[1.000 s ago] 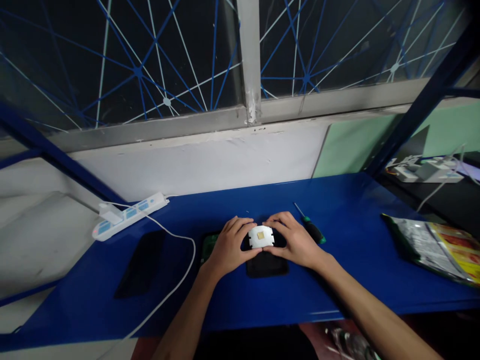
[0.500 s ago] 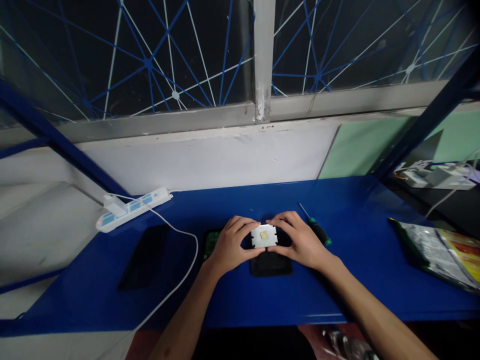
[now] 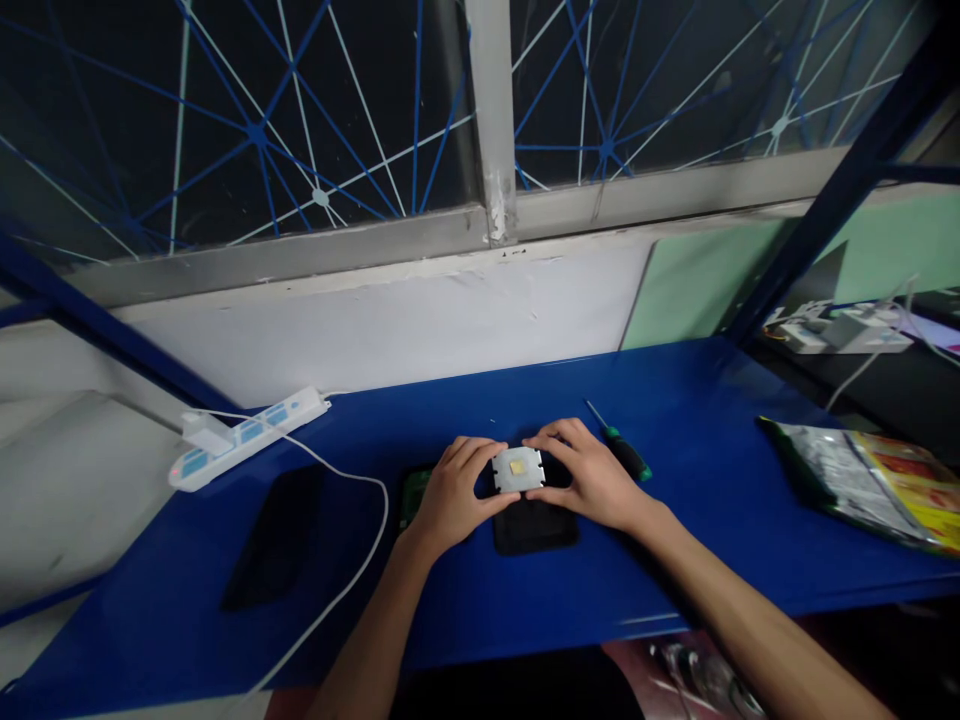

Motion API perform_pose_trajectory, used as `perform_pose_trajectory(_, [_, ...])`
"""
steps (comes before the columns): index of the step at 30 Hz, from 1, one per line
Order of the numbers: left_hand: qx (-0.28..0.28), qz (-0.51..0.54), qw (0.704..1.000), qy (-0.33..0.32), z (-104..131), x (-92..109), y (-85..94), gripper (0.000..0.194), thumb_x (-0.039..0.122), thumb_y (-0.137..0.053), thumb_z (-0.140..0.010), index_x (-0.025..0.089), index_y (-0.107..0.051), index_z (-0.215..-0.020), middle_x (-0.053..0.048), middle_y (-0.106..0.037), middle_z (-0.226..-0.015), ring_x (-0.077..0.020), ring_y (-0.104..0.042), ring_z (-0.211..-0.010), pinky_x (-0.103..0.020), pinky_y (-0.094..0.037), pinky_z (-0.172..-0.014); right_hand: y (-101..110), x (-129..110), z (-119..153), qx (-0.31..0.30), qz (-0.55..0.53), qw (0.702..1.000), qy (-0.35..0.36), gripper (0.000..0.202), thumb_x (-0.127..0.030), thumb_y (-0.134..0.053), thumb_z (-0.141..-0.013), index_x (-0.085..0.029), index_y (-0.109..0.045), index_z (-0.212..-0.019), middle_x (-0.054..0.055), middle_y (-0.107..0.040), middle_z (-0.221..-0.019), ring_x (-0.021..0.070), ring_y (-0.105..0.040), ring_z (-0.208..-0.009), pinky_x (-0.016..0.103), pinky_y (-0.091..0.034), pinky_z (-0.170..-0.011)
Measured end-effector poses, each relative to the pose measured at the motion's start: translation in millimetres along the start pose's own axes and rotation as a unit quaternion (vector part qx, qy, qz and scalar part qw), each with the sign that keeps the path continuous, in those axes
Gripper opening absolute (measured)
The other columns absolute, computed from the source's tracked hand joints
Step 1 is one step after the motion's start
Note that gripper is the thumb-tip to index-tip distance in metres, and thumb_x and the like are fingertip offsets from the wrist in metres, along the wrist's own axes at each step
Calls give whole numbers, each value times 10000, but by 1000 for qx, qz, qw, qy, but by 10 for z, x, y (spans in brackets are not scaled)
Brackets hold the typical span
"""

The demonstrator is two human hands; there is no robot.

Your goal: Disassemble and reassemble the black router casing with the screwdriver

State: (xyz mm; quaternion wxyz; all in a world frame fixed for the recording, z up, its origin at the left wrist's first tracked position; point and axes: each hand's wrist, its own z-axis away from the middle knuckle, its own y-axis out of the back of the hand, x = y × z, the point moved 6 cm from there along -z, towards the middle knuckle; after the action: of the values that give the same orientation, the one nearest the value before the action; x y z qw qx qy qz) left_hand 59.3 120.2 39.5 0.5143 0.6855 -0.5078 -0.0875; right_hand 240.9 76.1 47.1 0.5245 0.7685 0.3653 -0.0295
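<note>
Between my two hands is a small silvery metal plate (image 3: pixel 529 474) with notched edges and a yellowish square (image 3: pixel 517 467) in its middle. My left hand (image 3: pixel 459 490) pinches its left side with thumb and fingers. On the right side, my right hand (image 3: pixel 589 470) grips it the same way. Beneath the plate, a black rectangular case (image 3: pixel 535 530) lies on the table, partly covered by the hands. A green circuit board (image 3: pixel 413 494) in a dark frame shows just left of my left hand. Beyond my right hand lies a green-and-black screwdriver (image 3: pixel 628 453).
A white power strip (image 3: pixel 289 410) with a plug and a white cable (image 3: pixel 380 485) lies on the left of the blue table (image 3: pixel 697 420). Near it is a dark flat panel (image 3: pixel 274 535). At the right edge sits a shiny printed packet (image 3: pixel 862 480). Blue rack posts flank the table.
The camera view has shifted slightly, so the scene sits a little further left. Both hands still hold the metal plate in the same grip above the black case.
</note>
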Motion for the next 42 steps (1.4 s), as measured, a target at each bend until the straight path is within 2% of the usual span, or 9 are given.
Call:
perform_pose_trajectory(6, [-12,-7,1000,5,-2,-11,-4,563,244,-840,-790,254,-557,-1277,-74,-653,-1191,-292,-588,-1117,-465,-521,-942,-6,15,13,4,3,1000,-2,519,-421,-748,-843,-214,-572,-1285,139,-613,-1197,326,-562,-1102,523,-538,-901])
perform_pose_trajectory(13, [-23,-33,999,-1,14,22,-10,600,228,-844,-772,244,-551,-1295,-84,-634,-1226,-310,-557,-1161,-484,-504,-979,-5,-65,30,37,-18,998,43,533,-464,-710,-871,-209,-538,-1305,141,-632,-1160,305,-578,-1057,510,-541,-885])
perform_pose_trajectory(19, [-11,-47,999,-18,20,128,-7,596,191,-828,-750,243,-560,-1280,-83,-622,-1274,-330,-528,-1217,-525,-491,-1024,-30,-133,40,47,-20,997,65,578,-517,-731,-834,-197,-552,-1280,134,-646,-1114,290,-600,-1025,522,-529,-927])
perform_pose_trajectory(27, [-9,-14,1000,-17,17,183,-45,556,235,-825,-767,234,-563,-1258,-85,-632,-1252,-328,-537,-1194,-528,-501,-1016,-113,-173,72,22,-29,997,66,730,-564,-708,-821,-249,-470,-1435,125,-634,-1172,295,-613,-1080,566,-495,-1013])
perform_pose_trajectory(33, [16,68,997,14,27,172,9,579,267,-855,-766,270,-554,-1261,-87,-593,-1276,-325,-517,-1215,-532,-489,-1020,-37,-156,49,32,-42,997,49,1056,-668,-749,-714,-260,-269,-1563,157,-593,-1277,338,-601,-1150,626,-450,-1057])
perform_pose_trajectory(37, [42,100,993,36,50,152,27,606,395,-849,-788,292,-536,-1296,-116,-496,-1395,-348,-464,-1301,-569,-445,-1065,-77,-133,45,11,-38,999,29,954,-606,-759,-760,-267,-321,-1536,153,-598,-1281,336,-609,-1155,634,-452,-1057])
perform_pose_trajectory(42, [33,124,992,15,65,175,-4,591,467,-821,-803,298,-546,-1299,-125,-456,-1425,-338,-444,-1333,-520,-469,-1065,-153,-172,39,-9,-69,997,38,747,-523,-720,-842,-249,-408,-1463,150,-593,-1264,301,-600,-1145,524,-532,-984])
